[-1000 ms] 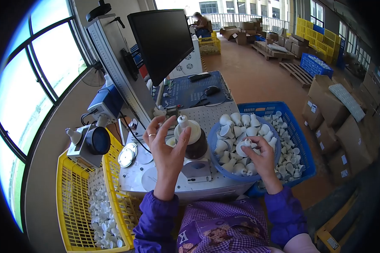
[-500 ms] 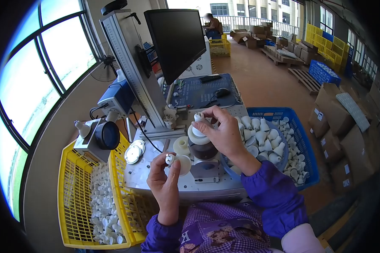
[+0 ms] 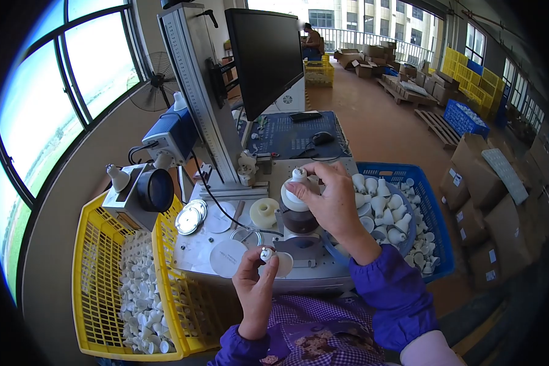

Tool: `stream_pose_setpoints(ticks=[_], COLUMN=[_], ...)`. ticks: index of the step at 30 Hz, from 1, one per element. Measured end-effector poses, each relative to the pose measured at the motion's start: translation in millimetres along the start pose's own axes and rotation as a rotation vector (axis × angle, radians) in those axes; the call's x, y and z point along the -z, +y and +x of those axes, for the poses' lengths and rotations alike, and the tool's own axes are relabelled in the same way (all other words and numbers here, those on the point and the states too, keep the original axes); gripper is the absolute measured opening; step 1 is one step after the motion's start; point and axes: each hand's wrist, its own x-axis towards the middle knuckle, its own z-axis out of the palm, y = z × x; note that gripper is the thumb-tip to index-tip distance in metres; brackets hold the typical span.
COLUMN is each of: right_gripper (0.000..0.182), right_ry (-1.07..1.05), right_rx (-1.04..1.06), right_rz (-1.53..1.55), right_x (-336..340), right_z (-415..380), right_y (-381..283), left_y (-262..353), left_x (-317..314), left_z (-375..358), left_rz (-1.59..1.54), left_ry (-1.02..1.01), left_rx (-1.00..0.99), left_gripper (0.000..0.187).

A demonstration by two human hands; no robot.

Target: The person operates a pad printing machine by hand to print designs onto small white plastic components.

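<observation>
In my left hand (image 3: pixel 256 293) a white bulb housing (image 3: pixel 283 263) is pinched between thumb and fingers at its narrow pin end, its wide mouth facing right. This hand is low, at the front edge of the metal worktable (image 3: pixel 192 259). My right hand (image 3: pixel 338 207) has thumb and fingers closed on another white bulb housing (image 3: pixel 298 177). That one stands upright, pins up, at the cream ring of a dark round fixture (image 3: pixel 300 221). A cream plastic ring (image 3: pixel 263 213) lies left of the fixture.
On my left is a yellow crate (image 3: pixel 82 293) of white housings; a blue crate (image 3: pixel 442 256) with a round tub (image 3: pixel 412 235) of them is on my right. The marking head's lens (image 3: pixel 155 190), column (image 3: pixel 195 91) and monitor (image 3: pixel 265 58) rise over the table. A person (image 3: pixel 312 43) sits far back.
My left hand has moved down and right with its housing, away from the fixture. My right hand keeps its hold at the fixture. The whole view has shifted slightly.
</observation>
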Motion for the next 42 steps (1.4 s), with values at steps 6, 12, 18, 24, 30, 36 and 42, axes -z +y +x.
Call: stream_pose_setpoints(ticks=[6, 12, 18, 24, 30, 36, 42], right_gripper=[0.032, 0.036, 0.032, 0.032, 0.038, 0.036, 0.015], right_ry=[0.062, 0.21, 0.185, 0.191, 0.144, 0.127, -0.356], right_rx=[0.002, 0.067, 0.009, 0.0, 0.023, -0.192, -0.566], right_rz=[-0.078, -0.217, -0.159, -0.121, -0.02, 0.084, -0.08], right_x=[-8, -19, -20, -22, -17, 62, 132], right_z=[1, -2, -5, -6, -9, -25, -86], right_y=[1, -3, 0, 1, 9, 50, 80], left_y=[-7, -7, -6, -11, -14, -19, -22], left_x=[0, -1, -4, -7, -9, 0, 0], left_z=[-7, -13, -20, -26, -29, -32, -35], left_rz=[-0.034, -0.051, -0.092, -0.097, -0.067, -0.057, -0.072], left_ry=[-0.007, -0.026, -0.017, -0.022, -0.018, 0.024, 0.007], left_rx=[0.055, 0.104, 0.156, 0.189, 0.206, 0.235, 0.229], left_gripper=[0.017, 0.017, 0.017, 0.018, 0.018, 0.017, 0.017])
